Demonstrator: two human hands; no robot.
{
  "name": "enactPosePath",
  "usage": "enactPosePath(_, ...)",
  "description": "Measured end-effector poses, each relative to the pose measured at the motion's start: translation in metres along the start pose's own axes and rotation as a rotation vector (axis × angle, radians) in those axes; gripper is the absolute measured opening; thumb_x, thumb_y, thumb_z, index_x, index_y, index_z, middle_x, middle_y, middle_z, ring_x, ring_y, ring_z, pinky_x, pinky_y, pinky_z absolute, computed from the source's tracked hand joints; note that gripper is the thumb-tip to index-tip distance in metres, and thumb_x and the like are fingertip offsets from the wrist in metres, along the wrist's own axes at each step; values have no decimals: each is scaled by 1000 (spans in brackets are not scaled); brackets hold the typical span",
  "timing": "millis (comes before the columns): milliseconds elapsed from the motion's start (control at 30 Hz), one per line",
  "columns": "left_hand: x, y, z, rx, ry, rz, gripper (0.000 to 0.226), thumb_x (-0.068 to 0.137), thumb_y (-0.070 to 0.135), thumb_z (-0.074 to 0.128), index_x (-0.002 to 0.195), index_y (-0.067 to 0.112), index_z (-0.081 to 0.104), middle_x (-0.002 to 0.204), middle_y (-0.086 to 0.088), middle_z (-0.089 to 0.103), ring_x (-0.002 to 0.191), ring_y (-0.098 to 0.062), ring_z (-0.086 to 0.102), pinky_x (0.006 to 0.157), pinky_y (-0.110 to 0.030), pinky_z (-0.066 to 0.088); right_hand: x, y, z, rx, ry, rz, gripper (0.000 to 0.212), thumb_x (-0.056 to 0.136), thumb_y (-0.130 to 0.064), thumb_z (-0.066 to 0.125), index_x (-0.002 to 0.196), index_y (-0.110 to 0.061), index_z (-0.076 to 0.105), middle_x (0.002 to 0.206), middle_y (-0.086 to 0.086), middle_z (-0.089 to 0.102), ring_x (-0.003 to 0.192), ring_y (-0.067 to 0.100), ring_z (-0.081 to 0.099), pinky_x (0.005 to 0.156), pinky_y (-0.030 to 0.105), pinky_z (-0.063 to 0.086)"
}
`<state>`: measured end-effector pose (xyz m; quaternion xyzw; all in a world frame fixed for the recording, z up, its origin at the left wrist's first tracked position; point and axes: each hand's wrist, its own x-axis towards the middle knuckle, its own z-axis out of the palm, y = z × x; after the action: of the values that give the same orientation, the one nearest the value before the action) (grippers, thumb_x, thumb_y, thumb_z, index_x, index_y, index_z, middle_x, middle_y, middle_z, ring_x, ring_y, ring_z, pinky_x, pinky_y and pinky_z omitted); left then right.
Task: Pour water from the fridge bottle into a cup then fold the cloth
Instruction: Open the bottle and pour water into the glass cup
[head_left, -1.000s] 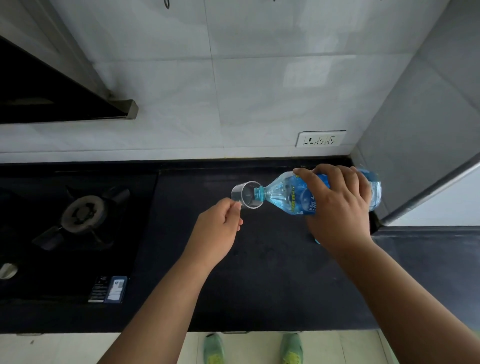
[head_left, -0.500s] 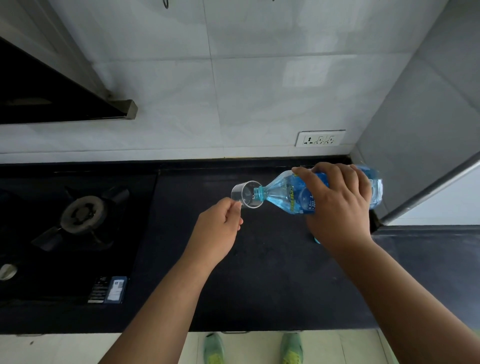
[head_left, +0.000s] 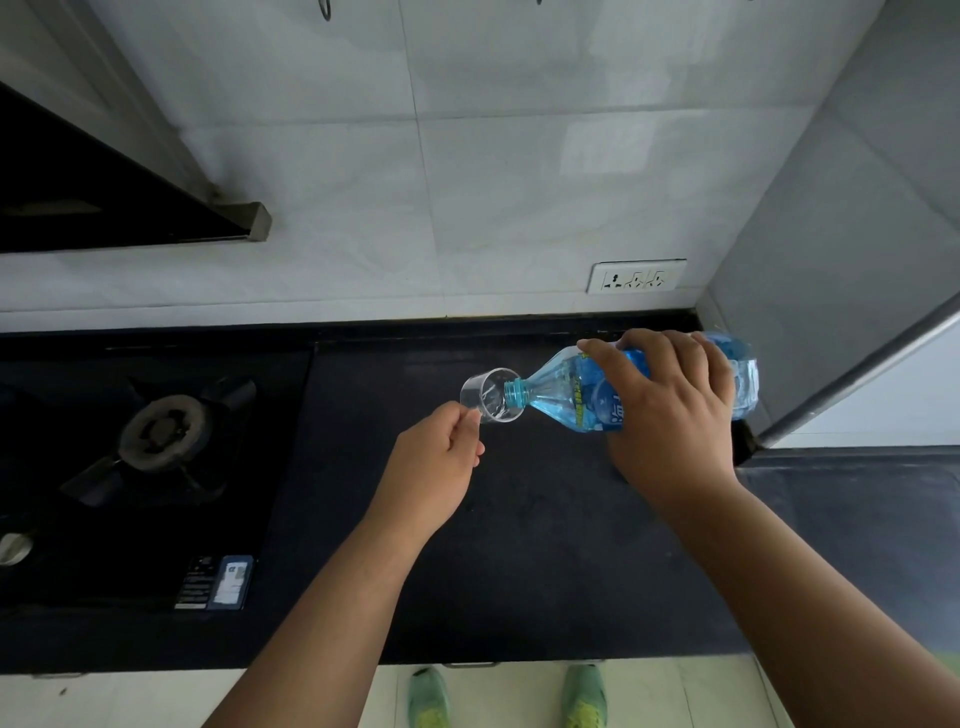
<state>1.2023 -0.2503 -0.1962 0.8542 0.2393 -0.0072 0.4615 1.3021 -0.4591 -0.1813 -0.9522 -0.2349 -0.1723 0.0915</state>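
A clear plastic bottle (head_left: 563, 396) with a blue label lies tipped nearly flat above the black counter (head_left: 519, 545), its uncapped blue neck resting at the rim of a small clear cup (head_left: 488, 397). My right hand (head_left: 670, 410) wraps over the bottle's middle. My left hand (head_left: 434, 462) pinches the cup from below and holds it tilted toward the bottle's mouth. A little water shows in the cup. No cloth is in view.
A gas hob (head_left: 156, 431) with a burner fills the counter's left part. A range hood (head_left: 104, 208) hangs above it. A wall socket (head_left: 636, 275) sits on the tiled wall. A grey fridge side (head_left: 841, 260) bounds the right. My green shoes (head_left: 428, 699) show below the counter edge.
The bottle's base has risen slightly, tipping its neck further into the cup. Both hands stay almost where they were.
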Motion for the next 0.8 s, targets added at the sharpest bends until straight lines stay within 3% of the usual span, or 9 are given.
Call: enactPosePath(800, 2, -3, 3, -24, -14, -14, 28, 109, 42, 43, 94, 31, 63, 87, 7, 72, 84, -7, 70, 84, -39, 62, 2, 0, -4, -40, -35, -29, 90, 62, -20, 88, 145, -33, 54, 139, 4, 55, 136, 33, 41, 121, 53, 20)
